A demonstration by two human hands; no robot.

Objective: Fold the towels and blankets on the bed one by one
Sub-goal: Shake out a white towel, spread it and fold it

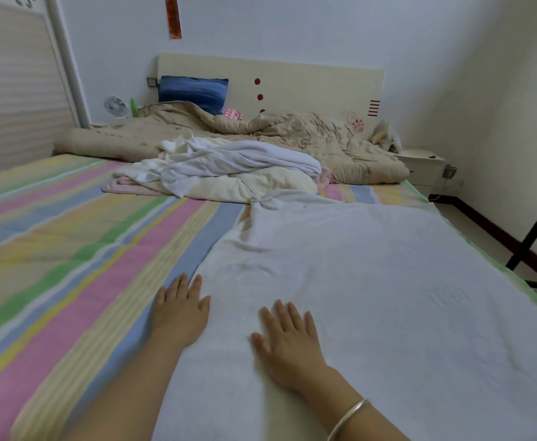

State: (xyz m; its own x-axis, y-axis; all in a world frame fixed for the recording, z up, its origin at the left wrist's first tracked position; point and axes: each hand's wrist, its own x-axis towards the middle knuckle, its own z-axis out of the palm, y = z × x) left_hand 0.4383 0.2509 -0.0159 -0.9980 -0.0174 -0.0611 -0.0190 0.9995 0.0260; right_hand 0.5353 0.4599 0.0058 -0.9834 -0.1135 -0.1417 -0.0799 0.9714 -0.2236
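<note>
Two arms are on record, both bare along their whole visible length: the left forearm [127,386] with the left hand [181,310], and the right forearm [375,428] with the right hand [289,342]. One item is worn, a thin, plain, silver-coloured bangle [348,418] with a smooth surface and a dull shine, which circles the right wrist near the bottom edge. The picture is too soft to show the fingernails in any detail.

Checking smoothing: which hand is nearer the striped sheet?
Left. The left hand straddles the towel edge, touching the striped sheet; the right hand rests flat on the towel.
</note>
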